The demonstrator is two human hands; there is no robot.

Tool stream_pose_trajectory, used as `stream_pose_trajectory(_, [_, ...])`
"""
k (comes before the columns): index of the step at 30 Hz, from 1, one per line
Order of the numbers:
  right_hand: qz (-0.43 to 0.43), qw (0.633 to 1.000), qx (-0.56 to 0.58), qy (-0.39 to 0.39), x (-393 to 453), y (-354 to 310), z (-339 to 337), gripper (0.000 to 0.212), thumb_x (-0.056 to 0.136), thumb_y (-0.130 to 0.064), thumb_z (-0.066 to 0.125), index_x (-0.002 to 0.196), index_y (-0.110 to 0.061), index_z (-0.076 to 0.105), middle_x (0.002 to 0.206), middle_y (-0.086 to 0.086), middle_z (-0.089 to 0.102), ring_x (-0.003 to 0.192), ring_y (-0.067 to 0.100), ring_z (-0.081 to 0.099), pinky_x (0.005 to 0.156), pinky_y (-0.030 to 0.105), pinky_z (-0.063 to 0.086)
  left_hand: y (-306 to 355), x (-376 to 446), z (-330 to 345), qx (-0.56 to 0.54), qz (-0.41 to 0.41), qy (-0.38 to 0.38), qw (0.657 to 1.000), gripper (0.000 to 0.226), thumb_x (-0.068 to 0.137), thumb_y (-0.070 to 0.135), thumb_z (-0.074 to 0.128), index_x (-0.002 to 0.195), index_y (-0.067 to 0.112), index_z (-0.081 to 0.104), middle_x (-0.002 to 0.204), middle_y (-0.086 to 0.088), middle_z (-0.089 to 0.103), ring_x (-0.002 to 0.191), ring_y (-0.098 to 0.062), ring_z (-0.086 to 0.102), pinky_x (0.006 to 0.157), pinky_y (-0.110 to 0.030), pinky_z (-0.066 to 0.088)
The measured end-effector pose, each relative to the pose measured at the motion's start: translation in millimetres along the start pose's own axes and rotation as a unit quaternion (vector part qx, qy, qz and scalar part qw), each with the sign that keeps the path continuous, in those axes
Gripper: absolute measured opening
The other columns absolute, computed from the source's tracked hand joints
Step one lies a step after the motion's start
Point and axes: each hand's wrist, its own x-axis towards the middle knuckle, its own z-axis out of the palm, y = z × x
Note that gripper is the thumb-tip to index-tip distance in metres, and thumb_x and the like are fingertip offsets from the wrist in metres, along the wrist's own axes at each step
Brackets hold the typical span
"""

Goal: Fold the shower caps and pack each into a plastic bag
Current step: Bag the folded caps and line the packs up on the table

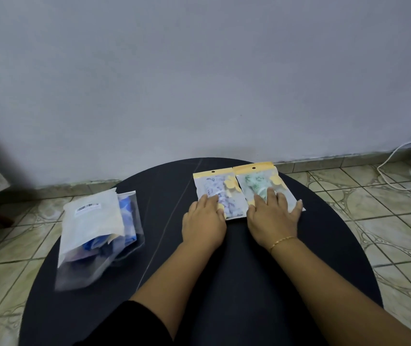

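Shower caps, judging by the prints, sit packed in two yellow-topped bags side by side at the table's (324,245) far edge, long axes pointing away. Left hand (205,219) lies flat, released, on the purple-print bag (218,193); right hand (271,214) spreads flat on the green-print bag (255,182). Unpacked stock waits well left in the large pouch (94,233), nearer the left hand.

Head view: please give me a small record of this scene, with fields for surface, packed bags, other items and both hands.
surface: round black table
packed bags: purple-print bag and green-print bag, flat, side by side
other items: large plastic pouches on the table's left
left hand: flat on purple-print bag
right hand: flat on green-print bag
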Motion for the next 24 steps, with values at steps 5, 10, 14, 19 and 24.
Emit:
stream_pose_trajectory(5, [0.005,1.0,-0.002,0.013,16.6,2.2,0.6,0.049,0.099,-0.036,0.019,0.145,-0.026,0.031,0.157,0.004,0.012,0.144,0.023,0.006,0.109,0.062,-0.007,5.5,21.4,2.6,0.008,0.002,-0.014,1.0,0.046,0.1,0.034,0.027,0.145,0.026,0.029,0.151,0.003,0.028,0.132,-0.019,0.032,0.102,-0.037,0.031])
stream_pose_trajectory(10, [-0.025,0.999,0.012,0.036,8.4,-4.9,-6.4,0.047,0.099,-0.036,0.02,0.145,-0.028,0.028,0.159,0.005,0.005,0.145,0.023,-0.002,0.11,0.06,-0.009,5.0,12.5,-6.4,0.01,-0.003,-0.016,1.0,0.048,0.102,0.04,0.023,0.148,0.03,0.022,0.158,0.003,0.014,0.141,-0.021,0.019,0.109,-0.04,0.021])
stream_pose_trajectory(14, [-0.06,0.997,0.052,0.023,-14.7,-21.7,-11.5,0.046,0.099,-0.038,0.022,0.144,-0.029,0.03,0.159,0.004,0.006,0.145,0.023,-0.003,0.111,0.057,-0.007,-1.4,-16.4,-15.6,0.0,0.0,-0.002,1.0,0.048,0.101,0.042,0.025,0.147,0.03,0.024,0.158,0.004,0.014,0.141,-0.019,0.018,0.109,-0.04,0.021])
stream_pose_trajectory(19, [-0.116,0.99,0.072,0.026,-53.9,-56.1,-15.2,0.042,0.099,-0.037,0.027,0.14,-0.03,0.035,0.157,0.001,0.013,0.145,0.022,0.0,0.112,0.055,-0.006,-22.3,-70.6,-31.1,-0.042,0.012,0.054,0.998,0.044,0.101,0.041,0.029,0.144,0.031,0.034,0.155,0.009,0.024,0.139,-0.014,0.024,0.109,-0.035,0.021])
stream_pose_trajectory(24, [-0.164,0.982,0.097,0.011,-95.8,-96.8,-16.7,0.043,0.1,-0.035,0.03,0.142,-0.03,0.034,0.155,0.0,0.02,0.144,0.02,0.006,0.113,0.053,-0.004,-54.5,-119.8,-58.6,-0.157,0.038,0.164,0.973,0.036,0.099,0.033,0.037,0.122,0.019,0.06,0.128,0.006,0.057,0.118,-0.007,0.049,0.096,-0.019,0.034])
